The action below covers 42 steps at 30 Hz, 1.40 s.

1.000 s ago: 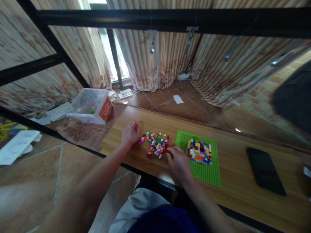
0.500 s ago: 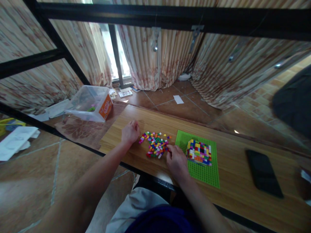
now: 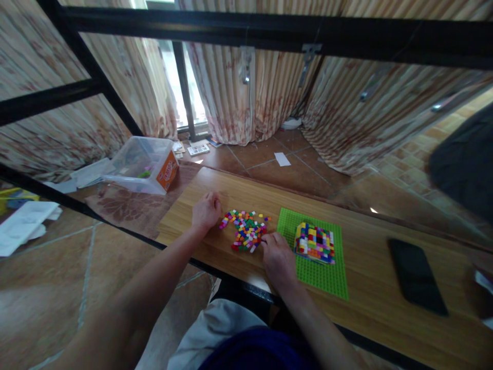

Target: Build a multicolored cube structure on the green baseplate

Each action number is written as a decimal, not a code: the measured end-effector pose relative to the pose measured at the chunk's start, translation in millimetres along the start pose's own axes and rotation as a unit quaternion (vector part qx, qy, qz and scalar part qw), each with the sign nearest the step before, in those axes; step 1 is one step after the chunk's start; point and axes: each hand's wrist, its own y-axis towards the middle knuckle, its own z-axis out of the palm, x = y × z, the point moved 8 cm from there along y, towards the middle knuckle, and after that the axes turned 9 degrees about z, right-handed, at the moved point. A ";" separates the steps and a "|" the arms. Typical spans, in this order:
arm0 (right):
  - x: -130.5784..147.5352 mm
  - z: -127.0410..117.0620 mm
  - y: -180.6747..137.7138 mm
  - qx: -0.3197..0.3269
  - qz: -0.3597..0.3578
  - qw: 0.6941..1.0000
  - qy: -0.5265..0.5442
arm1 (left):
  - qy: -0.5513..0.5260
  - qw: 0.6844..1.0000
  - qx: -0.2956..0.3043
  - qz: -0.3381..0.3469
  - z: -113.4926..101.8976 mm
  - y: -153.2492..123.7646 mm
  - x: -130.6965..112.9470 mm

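Note:
Loose toy building bricks (image 3: 248, 228) in many colours lie in a flat pile on the wooden bench. My left hand (image 3: 207, 209) rests on the bench just left of the pile, its fingers curled in a loose fist. At the pile's right edge is my right hand (image 3: 278, 257), with thumb and fingers drawn together close to the bricks; whatever they pinch is too small to make out. Right of that hand, a multicoloured block of joined bricks (image 3: 315, 244) stands on a green studded baseplate (image 3: 323, 282), with a dark gap in its top.
A black phone (image 3: 418, 275) lies farther right on the bench (image 3: 365, 257). Beyond the bench's left end, a clear plastic bin (image 3: 134, 159) sits on the rug. A black metal bar (image 3: 246, 28) crosses above, before patterned curtains.
My right hand has shifted very slightly left along the pile's edge. My left hand and the brick block stay where they were.

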 end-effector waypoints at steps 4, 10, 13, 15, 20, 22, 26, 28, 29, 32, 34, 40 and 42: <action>-1.2 0.3 -0.4 -0.014 0.009 1.000 -0.002 | 0.000 1.000 -0.003 0.003 -0.2 0.0 -0.4; -2.8 2.9 -1.0 -0.027 -0.003 0.999 -0.026 | 0.001 1.000 -0.005 0.004 0.0 -0.3 -0.6; -4.3 4.4 -2.1 -0.021 -0.014 0.999 -0.021 | 0.000 1.000 0.000 0.001 0.5 0.5 -0.3; -5.1 3.9 -2.4 -0.023 -0.018 1.000 -0.007 | -0.003 1.000 0.004 -0.002 0.8 1.1 0.1; -5.2 -4.2 -0.9 -0.036 -0.005 0.999 0.021 | -0.007 1.000 0.001 0.002 0.0 1.3 0.5; -3.5 -13.5 -0.9 -0.044 0.007 0.998 0.052 | -0.005 1.000 -0.003 0.006 -0.4 1.2 0.5; -3.2 -50.6 -3.2 -0.082 0.028 0.984 0.154 | -0.002 1.000 -0.009 0.003 -1.3 1.2 0.9; -13.3 -75.7 -2.4 -0.103 0.046 0.975 0.192 | -0.002 1.000 -0.008 0.004 -1.8 1.4 0.2; -22.8 -88.7 -0.8 -0.114 0.060 0.971 0.202 | -0.001 1.000 -0.006 0.003 -1.9 1.6 -0.1; -67.0 -122.3 9.5 -0.138 0.116 0.965 0.188 | 0.001 1.000 -0.001 0.000 -2.5 1.8 -0.4; -98.5 -135.7 20.0 -0.133 0.136 0.969 0.155 | 0.000 1.000 -0.003 0.003 -3.4 2.0 -1.0; -138.2 -131.2 47.2 -0.029 0.095 0.992 0.078 | 0.000 1.000 -0.006 0.007 -5.1 1.6 -2.1; -135.8 -127.2 51.4 -0.008 0.082 0.995 0.059 | 0.002 1.000 -0.007 0.009 -5.4 1.5 -2.4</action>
